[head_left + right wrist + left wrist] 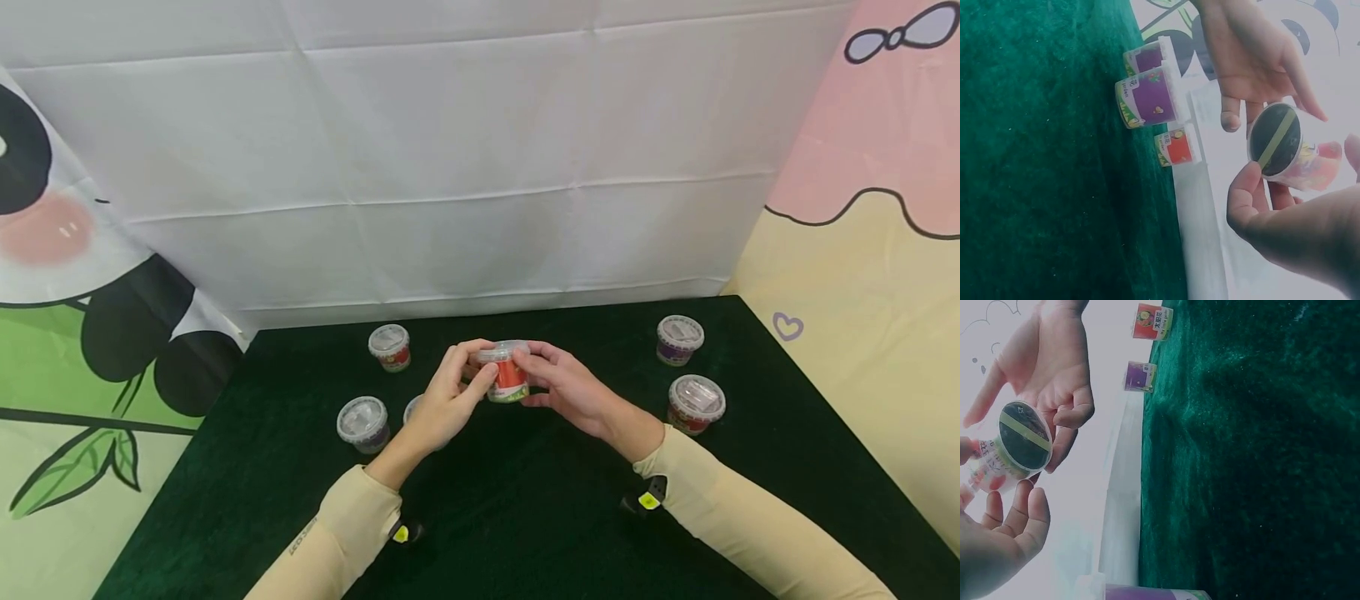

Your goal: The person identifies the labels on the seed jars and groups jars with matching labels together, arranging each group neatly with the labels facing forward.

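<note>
Between both hands is a small clear plastic tub (511,382) with a lid and a red label, raised above the dark green cloth. My left hand (442,402) grips its left side, thumb on the front and fingers around the back. From the other side my right hand (576,392) holds it, thumb near the lid and fingers curled around the wall. In the left wrist view the tub's dark underside (1025,436) shows, crossed by a pale yellow strip. The right wrist view has the same tub (1319,165) tilted, with fingertips of both hands around it.
On the left of the cloth stand a red-labelled tub (390,348), a purple-labelled tub (363,423) and one (410,408) mostly hidden behind my left hand. At right are a purple-labelled tub (679,340) and a red-labelled tub (697,403). A white cloth wall (480,250) rises behind.
</note>
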The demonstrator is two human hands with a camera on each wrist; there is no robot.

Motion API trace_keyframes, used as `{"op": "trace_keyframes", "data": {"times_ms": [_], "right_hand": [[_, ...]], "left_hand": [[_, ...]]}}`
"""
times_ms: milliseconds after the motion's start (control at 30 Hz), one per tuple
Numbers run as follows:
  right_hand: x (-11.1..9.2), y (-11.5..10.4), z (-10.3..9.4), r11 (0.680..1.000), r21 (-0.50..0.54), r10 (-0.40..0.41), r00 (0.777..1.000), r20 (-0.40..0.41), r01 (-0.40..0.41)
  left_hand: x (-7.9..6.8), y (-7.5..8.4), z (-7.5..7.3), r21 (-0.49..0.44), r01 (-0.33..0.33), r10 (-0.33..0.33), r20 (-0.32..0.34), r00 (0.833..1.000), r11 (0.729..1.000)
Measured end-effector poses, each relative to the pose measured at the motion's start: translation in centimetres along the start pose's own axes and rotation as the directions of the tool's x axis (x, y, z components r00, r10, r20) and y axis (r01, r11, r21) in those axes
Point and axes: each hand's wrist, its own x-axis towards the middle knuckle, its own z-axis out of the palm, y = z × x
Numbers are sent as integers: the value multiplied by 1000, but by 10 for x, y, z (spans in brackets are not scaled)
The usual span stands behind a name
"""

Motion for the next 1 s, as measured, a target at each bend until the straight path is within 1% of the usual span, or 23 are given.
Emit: {"op": "trace_keyframes", "data": {"times_ms": [133, 267, 433, 600, 700, 867, 1000], "right_hand": [[0, -1, -2, 1000, -12, -5, 1000, 13, 5], [0, -2, -4, 1000, -18, -6, 1000, 17, 7], [1, -2, -5, 1000, -30, -6, 999, 40, 7], [-1, -2, -3, 1000, -9, 14, 999, 42, -14], [-3, -2, -2, 999, 22, 26, 998, 53, -27], [-2, -3, -3, 999, 36, 17, 998, 66, -19], [-2, -3, -3, 999, 40, 19, 998, 63, -21]], "left_hand": [[3, -16, 1, -31, 11, -11, 4, 1000, 999], [6, -34, 2, -31, -14, 14, -12, 1000, 999], [7, -38, 2, 3, -44, 44, -21, 999, 999], [8, -37, 2, 14, -48, 48, -21, 999, 999], [8, -36, 3, -15, -18, 18, -5, 1000, 1000], [8, -38, 3, -66, 66, -64, 28, 998, 996], [9, -35, 1, -92, 100, -97, 43, 994, 991]]}}
